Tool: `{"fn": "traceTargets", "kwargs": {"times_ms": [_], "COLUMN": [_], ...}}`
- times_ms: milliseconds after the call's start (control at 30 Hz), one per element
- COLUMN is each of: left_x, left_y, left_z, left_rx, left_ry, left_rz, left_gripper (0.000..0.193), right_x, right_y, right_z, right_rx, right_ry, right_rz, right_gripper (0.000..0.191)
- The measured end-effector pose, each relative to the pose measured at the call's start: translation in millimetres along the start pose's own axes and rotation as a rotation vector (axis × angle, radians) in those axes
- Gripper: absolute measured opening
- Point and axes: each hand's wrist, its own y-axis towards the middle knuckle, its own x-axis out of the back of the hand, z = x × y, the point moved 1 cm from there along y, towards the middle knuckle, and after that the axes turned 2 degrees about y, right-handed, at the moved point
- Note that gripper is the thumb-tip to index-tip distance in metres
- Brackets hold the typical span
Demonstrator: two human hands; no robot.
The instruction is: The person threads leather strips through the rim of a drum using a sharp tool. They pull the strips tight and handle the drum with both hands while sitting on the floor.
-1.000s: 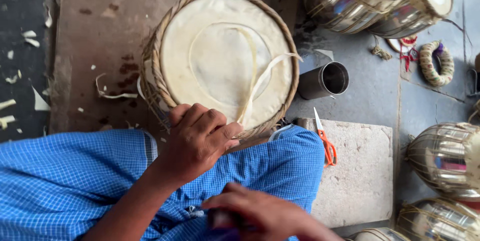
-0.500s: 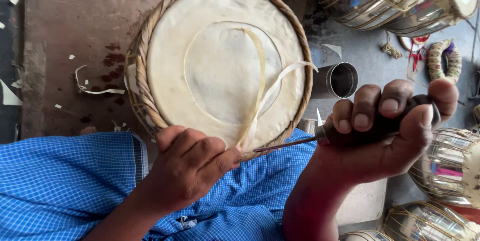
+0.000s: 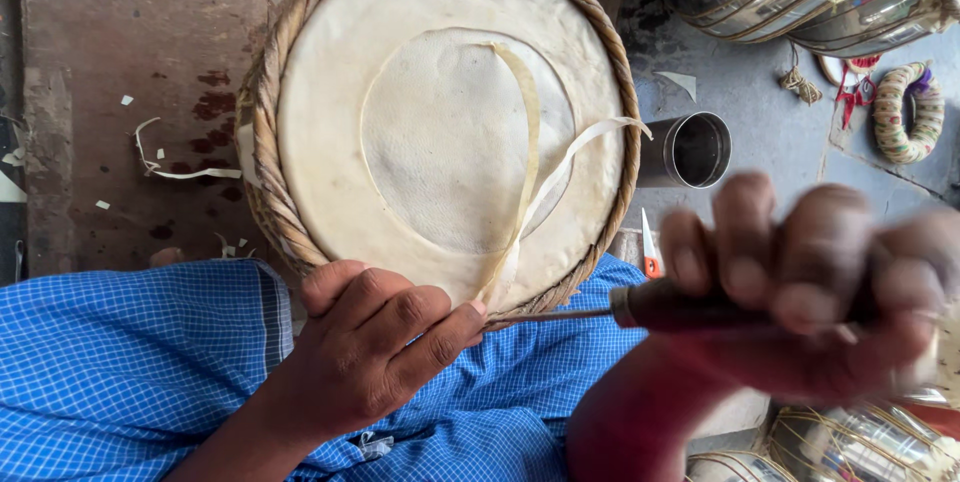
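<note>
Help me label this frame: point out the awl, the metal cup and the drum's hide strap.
awl [image 3: 560, 316], head view, on its thin metal shaft.
metal cup [image 3: 697, 150], head view, on its open mouth.
hide strap [image 3: 527, 142], head view, on the strip crossing the drumhead.

The drum head [image 3: 440, 132] was cream, ringed by a tan braided rim [image 3: 268, 172]. The cloth [image 3: 130, 362] was blue with a fine white check (a grid pattern). The blurred tool handle [image 3: 700, 304] looked dark, perhaps brown. The cup [image 3: 690, 150] was silver.
</note>
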Motion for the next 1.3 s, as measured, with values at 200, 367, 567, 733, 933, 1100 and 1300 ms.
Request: {"fn": "traceTargets", "kwargs": {"times_ms": [200,367,567,733,933,1100,1300], "left_x": [-0.7,-0.6,-1.2,-0.1,-4.4,-7.5,-6.4], "left_y": [-0.7,0.2,-0.6,3.5,8.5,3.1,0.4], "left_z": [-0.7,-1.9,-1.4,-6.7,-8.2,-7.4,-7.4], "left_rx": [0.020,0.025,0.018,0.021,-0.008,0.002,0.006], "left_ry": [0.015,0.020,0.021,0.012,0.049,0.075,0.061], "left_rz": [-0.007,-0.013,-0.022,-0.029,-0.059,-0.062,-0.049], "left_gripper": [0.026,0.025,0.024,0.023,0.023,0.020,0.018], "right_x": [-15.8,-19.7,-33.2,-63.8,-48.4,-44.5,-35.3], "right_y": [-36.9,-58.3,-44.2,-61.7,-45.0,12.4,36.6], "right_z": [26.7,17.0,14.7,12.6,39.1,92.7,97.0], "right_rx": [0.089,0.220,0.236,0.212,-0.080,-0.545,-1.229], "right_ry": [0.050,0.036,0.015,-0.126,-0.383,-1.331,-1.673], "right_rz": [-0.022,-0.096,-0.090,-0.248,-0.392,0.371,0.969], "right_gripper": [0.020,0.024,0.021,0.023,0.022,0.019,0.068]}}
